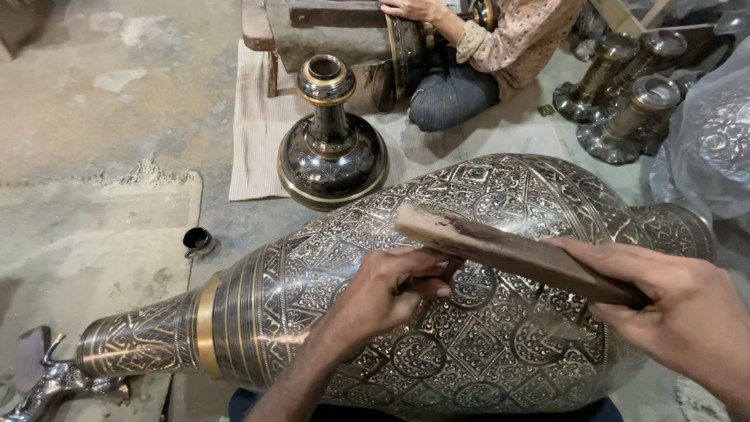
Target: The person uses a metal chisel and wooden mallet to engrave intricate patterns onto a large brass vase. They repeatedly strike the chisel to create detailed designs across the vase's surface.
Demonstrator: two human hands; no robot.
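Concrete floor (117, 101) below; across my lap lies the engraved vase (484, 312). My left hand (391, 289) pinches a small tool against it, right hand (687, 312) clasps the wooden block (508, 250). Chasing step; I'd judge a controlled tap next.

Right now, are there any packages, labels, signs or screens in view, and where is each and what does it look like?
No labels, signs or screens show.
Clear plastic bag: far right edge, beside the large engraved vase; crinkled, see-through, wrapped over engraved metalware.
Nothing else is packaged: the dark vase base on the mat and the metal pieces at top right stand bare.
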